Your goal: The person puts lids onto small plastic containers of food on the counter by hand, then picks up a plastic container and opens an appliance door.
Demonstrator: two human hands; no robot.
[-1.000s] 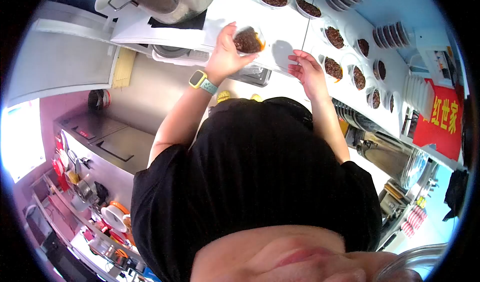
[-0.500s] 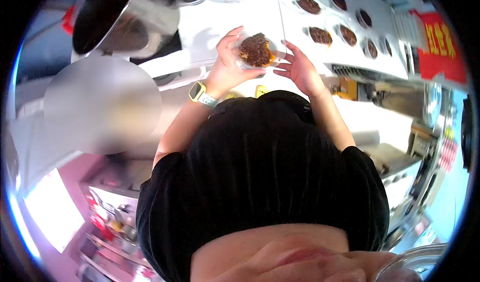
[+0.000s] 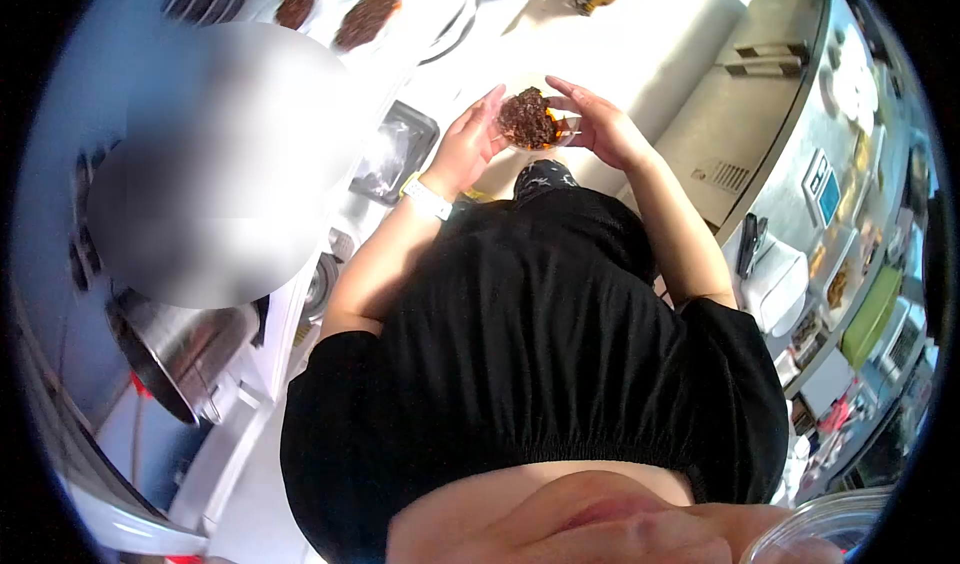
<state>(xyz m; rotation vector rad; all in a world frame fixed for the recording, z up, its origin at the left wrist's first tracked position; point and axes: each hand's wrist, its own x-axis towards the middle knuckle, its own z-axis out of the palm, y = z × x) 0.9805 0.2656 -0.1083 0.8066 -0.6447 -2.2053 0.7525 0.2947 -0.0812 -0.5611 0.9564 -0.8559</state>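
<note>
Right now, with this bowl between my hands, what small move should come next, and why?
Probably steady the clear bowl level between your left hand and right hand: dark food fills much of it, and it is held over the floor, not a counter.

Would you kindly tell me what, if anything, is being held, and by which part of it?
A clear bowl of dark food, held by its opposite sides between the left hand and right hand.
</note>
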